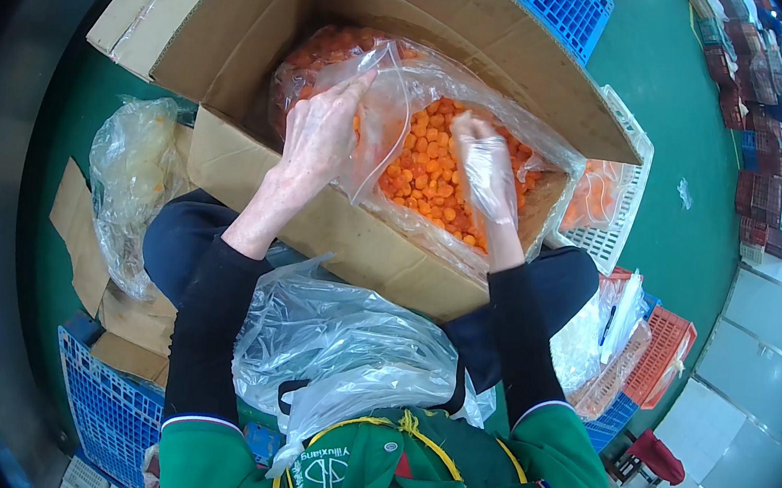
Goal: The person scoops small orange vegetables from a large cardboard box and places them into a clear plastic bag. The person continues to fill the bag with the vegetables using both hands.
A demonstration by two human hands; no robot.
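Observation:
A large cardboard box stands open in front of me, lined with clear plastic film. Small, glossy, round orange pieces fill the lining; their exact kind is unclear. My left hand, bare, is closed on the edge of a clear plastic bag with a rim line, held over the box's left part. More orange-red pieces show behind it. Over the pieces to the right is my right hand, in a thin clear glove, its fingers curled in. What they hold is hidden.
Right of the box, a white crate holds a clear bag of orange pieces. Crumpled plastic and flattened cardboard lie at left. Blue and red crates stand nearby. Clear plastic sheeting covers my lap.

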